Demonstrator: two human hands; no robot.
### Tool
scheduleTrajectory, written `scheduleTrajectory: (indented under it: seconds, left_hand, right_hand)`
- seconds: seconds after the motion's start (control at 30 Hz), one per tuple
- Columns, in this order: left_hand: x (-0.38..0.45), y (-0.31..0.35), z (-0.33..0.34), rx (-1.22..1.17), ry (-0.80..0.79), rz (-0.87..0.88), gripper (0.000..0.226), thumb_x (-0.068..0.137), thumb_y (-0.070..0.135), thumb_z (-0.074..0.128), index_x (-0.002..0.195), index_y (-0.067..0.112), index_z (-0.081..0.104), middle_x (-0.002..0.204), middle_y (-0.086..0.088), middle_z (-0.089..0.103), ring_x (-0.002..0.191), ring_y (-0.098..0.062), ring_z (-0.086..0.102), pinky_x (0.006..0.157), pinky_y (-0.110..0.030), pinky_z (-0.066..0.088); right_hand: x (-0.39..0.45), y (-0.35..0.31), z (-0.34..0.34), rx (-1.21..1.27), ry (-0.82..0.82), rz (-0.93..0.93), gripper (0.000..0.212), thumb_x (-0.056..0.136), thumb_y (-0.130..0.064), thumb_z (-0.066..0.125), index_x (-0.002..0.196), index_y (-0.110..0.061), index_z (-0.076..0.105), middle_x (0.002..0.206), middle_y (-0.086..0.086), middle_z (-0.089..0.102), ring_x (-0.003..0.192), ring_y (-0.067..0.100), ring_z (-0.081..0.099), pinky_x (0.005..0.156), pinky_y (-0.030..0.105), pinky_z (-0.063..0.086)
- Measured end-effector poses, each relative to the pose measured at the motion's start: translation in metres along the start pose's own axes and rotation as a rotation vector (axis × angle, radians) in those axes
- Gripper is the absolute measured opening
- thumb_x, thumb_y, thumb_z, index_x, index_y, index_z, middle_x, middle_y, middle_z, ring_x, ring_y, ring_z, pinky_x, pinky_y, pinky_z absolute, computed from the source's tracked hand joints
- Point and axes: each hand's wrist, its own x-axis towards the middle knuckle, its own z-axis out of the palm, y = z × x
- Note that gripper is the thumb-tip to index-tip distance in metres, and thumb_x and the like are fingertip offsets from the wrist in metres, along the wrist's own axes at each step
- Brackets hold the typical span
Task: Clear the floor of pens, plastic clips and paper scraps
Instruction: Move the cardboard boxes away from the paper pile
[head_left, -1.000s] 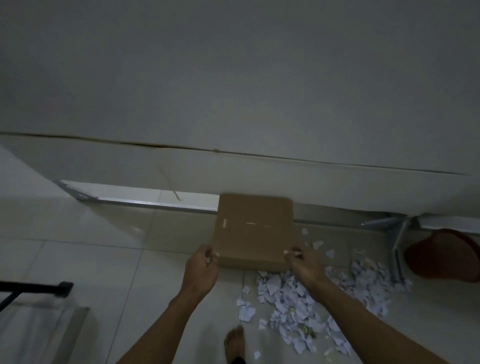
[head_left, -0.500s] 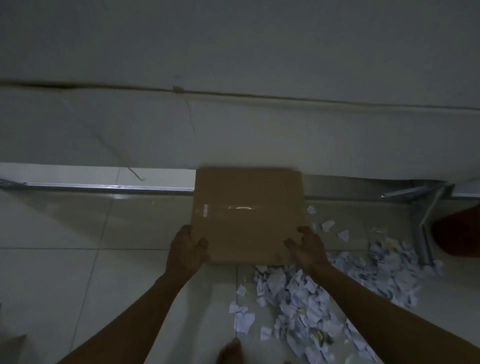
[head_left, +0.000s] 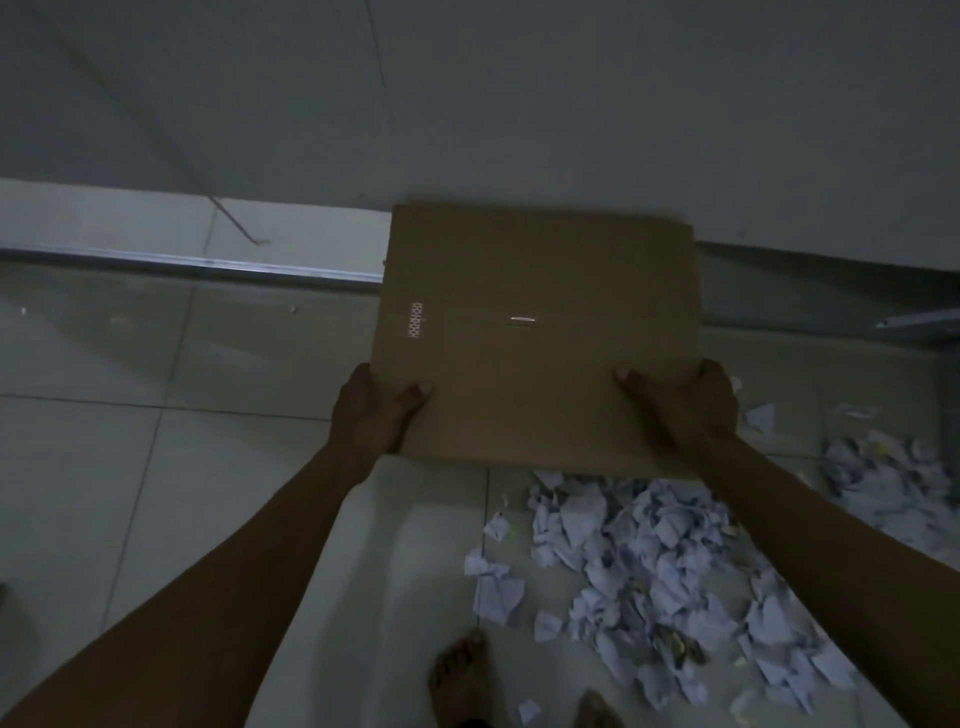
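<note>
Torn white paper scraps (head_left: 670, 566) lay heaped on the pale tiled floor (head_left: 104, 467), at the lower right near a bare foot (head_left: 460, 675). Above them a flat brown cardboard box (head_left: 535, 332) was held level, the left grip (head_left: 371, 410) and right grip (head_left: 685, 410) each pinching a near corner, thumbs on top.
</note>
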Motion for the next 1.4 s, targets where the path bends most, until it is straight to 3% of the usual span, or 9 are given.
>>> scheduleTrajectory:
  seconds: [0.1,0.27,0.37,0.5,0.73,1.0,1.17,1.3,1.4]
  left_hand:
    - [-0.014,0.006,-0.004,-0.054,-0.001,0.015,0.06,0.07,0.04,0.083,0.119,0.015,0.059,0.115,-0.001,0.066,0.099,-0.021,0.065,0.088,-0.045,0.055]
    - [-0.06,0.018,-0.03,-0.147,0.03,0.032,0.063,0.065,0.046,0.084,0.118,0.021,0.061,0.11,0.005,0.068,0.098,-0.015,0.066,0.088,-0.042,0.056]
    - [-0.099,0.023,-0.053,-0.208,0.087,0.023,0.068,0.057,0.052,0.083,0.116,0.025,0.062,0.108,0.007,0.07,0.097,-0.014,0.067,0.087,-0.041,0.056]
    - [-0.165,0.024,-0.09,-0.295,0.172,-0.007,0.054,0.069,0.037,0.084,0.115,0.023,0.061,0.105,0.007,0.068,0.096,-0.014,0.066,0.084,-0.036,0.056]
    - [-0.273,-0.024,-0.152,-0.428,0.321,-0.105,0.066,0.065,0.047,0.082,0.121,0.02,0.059,0.108,0.004,0.067,0.098,-0.017,0.065,0.086,-0.039,0.055]
    - [-0.377,-0.145,-0.235,-0.638,0.547,-0.276,0.054,0.067,0.044,0.082,0.115,0.027,0.061,0.105,0.006,0.069,0.094,-0.017,0.067,0.08,-0.04,0.058]
    - [-0.423,-0.244,-0.281,-0.804,0.705,-0.391,0.037,0.073,0.028,0.083,0.105,0.026,0.064,0.099,0.007,0.071,0.09,-0.013,0.067,0.078,-0.033,0.055]
    - [-0.45,-0.328,-0.315,-0.898,0.778,-0.468,0.058,0.06,0.047,0.082,0.111,0.028,0.065,0.103,0.005,0.072,0.092,-0.016,0.069,0.084,-0.042,0.057]
    - [-0.461,-0.385,-0.338,-0.953,0.845,-0.476,0.048,0.071,0.031,0.082,0.115,0.025,0.065,0.104,0.004,0.073,0.095,-0.019,0.069,0.081,-0.036,0.056]
  right_hand:
    - [-0.006,-0.003,-0.01,0.034,-0.011,-0.026,0.101,0.061,-0.062,0.08,0.138,-0.009,0.043,0.136,0.01,0.055,0.119,0.033,0.055,0.098,0.045,0.048]
    - [-0.037,-0.022,-0.041,0.089,-0.035,-0.089,0.1,0.061,-0.058,0.082,0.139,-0.012,0.041,0.136,0.008,0.054,0.119,0.032,0.055,0.1,0.05,0.047]
    - [-0.068,-0.037,-0.061,0.11,-0.068,-0.146,0.093,0.062,-0.052,0.084,0.137,-0.013,0.045,0.132,0.005,0.057,0.116,0.03,0.058,0.098,0.046,0.048]
    - [-0.122,-0.064,-0.086,0.072,-0.115,-0.253,0.086,0.064,-0.046,0.085,0.133,-0.011,0.047,0.132,0.007,0.058,0.115,0.03,0.058,0.094,0.038,0.046]
    - [-0.22,-0.098,-0.084,-0.03,-0.283,-0.402,0.08,0.056,-0.053,0.087,0.123,-0.021,0.056,0.116,0.001,0.066,0.099,0.022,0.064,0.087,0.039,0.053]
    - [-0.347,-0.114,0.01,-0.288,-0.492,-0.615,0.092,0.045,-0.075,0.078,0.119,-0.023,0.06,0.108,-0.002,0.07,0.091,0.018,0.067,0.08,0.039,0.057]
    - [-0.455,-0.113,0.106,-0.367,-0.613,-0.703,0.083,0.059,-0.049,0.087,0.128,-0.018,0.054,0.113,0.001,0.063,0.096,0.023,0.059,0.084,0.033,0.048]
    - [-0.522,-0.098,0.188,-0.44,-0.702,-0.766,0.095,0.054,-0.057,0.086,0.134,-0.019,0.05,0.126,0.005,0.062,0.109,0.029,0.06,0.092,0.044,0.051]
    - [-0.565,-0.084,0.252,-0.512,-0.76,-0.808,0.1,0.055,-0.058,0.085,0.137,-0.018,0.045,0.13,0.007,0.059,0.113,0.031,0.057,0.095,0.051,0.05]
